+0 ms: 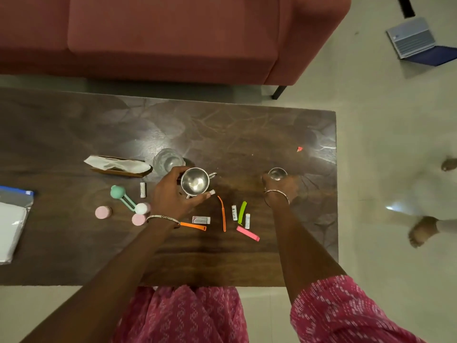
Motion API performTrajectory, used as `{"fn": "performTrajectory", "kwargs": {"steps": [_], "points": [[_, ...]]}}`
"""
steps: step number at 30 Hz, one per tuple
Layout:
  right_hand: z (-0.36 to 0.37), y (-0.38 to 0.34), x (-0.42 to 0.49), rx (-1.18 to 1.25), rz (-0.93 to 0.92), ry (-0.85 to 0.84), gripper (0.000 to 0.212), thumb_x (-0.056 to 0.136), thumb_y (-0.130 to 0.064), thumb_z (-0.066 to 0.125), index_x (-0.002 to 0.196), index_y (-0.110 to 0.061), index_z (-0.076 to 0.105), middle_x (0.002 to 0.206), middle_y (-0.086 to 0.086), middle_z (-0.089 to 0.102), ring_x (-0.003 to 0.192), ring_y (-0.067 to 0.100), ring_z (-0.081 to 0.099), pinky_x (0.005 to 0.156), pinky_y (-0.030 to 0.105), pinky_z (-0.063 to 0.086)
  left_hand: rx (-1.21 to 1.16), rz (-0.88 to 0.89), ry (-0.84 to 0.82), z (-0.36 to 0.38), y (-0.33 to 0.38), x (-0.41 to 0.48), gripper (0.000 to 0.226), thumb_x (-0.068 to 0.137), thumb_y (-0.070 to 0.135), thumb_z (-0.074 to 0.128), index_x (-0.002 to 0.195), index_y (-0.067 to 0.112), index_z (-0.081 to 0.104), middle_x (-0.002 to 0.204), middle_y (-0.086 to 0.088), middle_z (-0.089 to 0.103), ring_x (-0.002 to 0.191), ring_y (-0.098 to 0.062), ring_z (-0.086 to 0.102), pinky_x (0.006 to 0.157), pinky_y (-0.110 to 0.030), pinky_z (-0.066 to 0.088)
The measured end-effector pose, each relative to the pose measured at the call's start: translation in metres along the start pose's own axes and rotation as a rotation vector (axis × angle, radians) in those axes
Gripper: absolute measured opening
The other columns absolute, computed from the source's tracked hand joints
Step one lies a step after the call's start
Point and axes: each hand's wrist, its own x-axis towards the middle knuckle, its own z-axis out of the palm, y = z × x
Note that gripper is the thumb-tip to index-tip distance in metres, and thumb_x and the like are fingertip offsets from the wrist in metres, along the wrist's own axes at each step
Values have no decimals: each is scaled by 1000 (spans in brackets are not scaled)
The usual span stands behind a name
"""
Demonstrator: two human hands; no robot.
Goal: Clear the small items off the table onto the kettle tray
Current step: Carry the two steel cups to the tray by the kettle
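The dark worktop [222, 134] fills the middle of the frame, and no kettle tray shows anywhere on it. My left hand [173, 191] curls round the steel cup [195, 181] at centre, fingers wrapped on its wall. I judge it light, rigid and slick, so the rim or the little side handle is the surest hold. My right hand [279, 189], right of centre, grips a small glass [277, 173]; it is breakable and smooth, best held round the body.

Below and between my hands lie an orange clip [222, 214], a green clip [242, 212] and a pink clip [248, 233], likely light and springy, to be pinched mid-length. The batteries [234, 212] beside the green clip are smallest, round and apt to roll, so I would pinch them across the barrel.
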Motion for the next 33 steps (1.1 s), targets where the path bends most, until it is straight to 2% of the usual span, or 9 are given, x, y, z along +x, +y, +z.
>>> {"fn": "performTrajectory", "kwargs": {"steps": [4, 8, 11, 13, 16, 21, 26, 30, 33], "points": [[-2, 1, -30, 90, -113, -8, 69, 62, -39, 84, 119, -15, 53, 114, 13, 65, 104, 33, 64, 87, 39, 51, -50, -10, 5, -12, -3, -4, 73, 50, 53, 88, 110, 24, 59, 99, 13, 67, 89, -7, 63, 74, -20, 48], [-7, 9, -71, 336, -318, -29, 62, 57, -13, 84, 114, -23, 59, 110, 7, 65, 100, 26, 64, 90, 38, 52, -92, -21, 22, -31, -12, -14, 68, 48, 50, 90, 106, 36, 56, 95, 19, 64, 88, -6, 63, 75, -24, 50], [-10, 10, -110, 574, -398, -204, 70, 58, 10, 78, 120, -16, 57, 120, 13, 60, 104, 28, 64, 92, 43, 54, -108, -26, 31, -52, -20, -26, 66, 46, 58, 86, 101, 44, 51, 88, 24, 62, 83, 2, 62, 70, -17, 48], [-10, 7, -144, 715, -384, -332, 71, 63, 18, 72, 123, -14, 53, 123, 15, 60, 102, 26, 66, 88, 39, 56, -120, -31, 50, -71, -28, -38, 66, 46, 60, 86, 100, 43, 53, 86, 25, 63, 81, 6, 61, 69, -18, 50], [-8, 0, -197, 797, -372, -475, 66, 71, 17, 68, 124, -18, 50, 114, 3, 65, 92, 13, 69, 73, 29, 58, -170, -38, 93, -102, -45, -59, 67, 47, 57, 87, 104, 36, 57, 92, 20, 67, 85, 3, 64, 73, -26, 55], [0, -5, -299, 779, -445, -655, 59, 75, 5, 71, 120, -30, 55, 106, -8, 70, 84, 13, 70, 61, 34, 57, -226, -65, 168, -172, -85, -101, 67, 46, 54, 89, 103, 32, 59, 95, 15, 69, 88, -5, 65, 76, -37, 56], [29, -3, -406, 765, -478, -766, 59, 78, 5, 68, 120, -35, 58, 120, 4, 65, 79, 18, 67, 51, 29, 48, -279, -66, 287, -252, -134, -156, 64, 47, 51, 90, 100, 31, 60, 92, 17, 68, 85, 1, 64, 72, -28, 55], [66, -1, -492, 759, -473, -917, 63, 78, 15, 60, 123, -29, 58, 106, 8, 67, 76, 20, 63, 53, 28, 48, -307, -114, 386, -318, -186, -206, 68, 43, 60, 87, 99, 35, 60, 91, 20, 68, 83, 3, 64, 72, -26, 55], [89, -5, -551, 708, -476, -1021, 59, 76, 10, 69, 120, -28, 58, 104, 9, 66, 72, 20, 56, 56, 27, 42, -332, -128, 452, -362, -220, -237, 69, 41, 61, 87, 99, 35, 59, 93, 21, 68, 83, 1, 65, 71, -25, 55]]}}
